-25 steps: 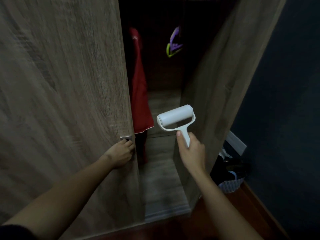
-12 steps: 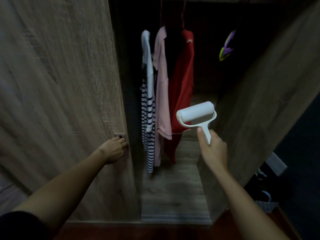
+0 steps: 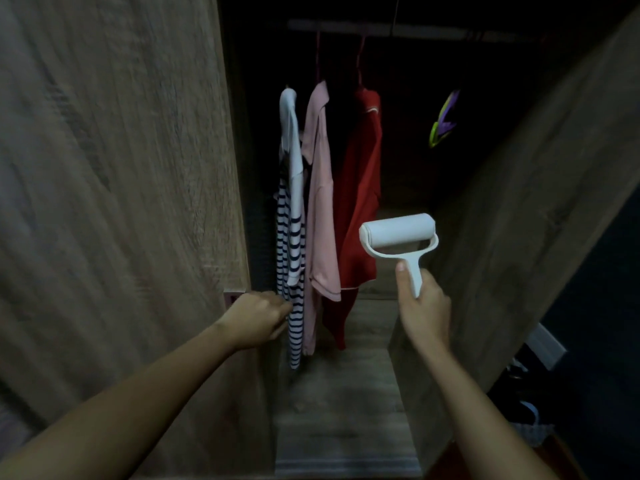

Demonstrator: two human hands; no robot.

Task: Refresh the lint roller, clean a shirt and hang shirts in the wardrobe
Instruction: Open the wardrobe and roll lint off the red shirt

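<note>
Three shirts now show fully in the wardrobe [image 3: 346, 393], where a second ago only the red shirt [image 3: 360, 202] was seen. The left hand [image 3: 258, 318] has left the door handle [image 3: 232, 296] and its loosely curled fingers touch the striped shirt [image 3: 291, 258] at 9 o'clock. The pink shirt [image 3: 322, 209] hangs between the two. At 3 o'clock the right hand [image 3: 424, 310] still has its fingers clamped on the lint roller [image 3: 398, 233]. Coloured hangers [image 3: 445, 123] hang at 1 o'clock.
</note>
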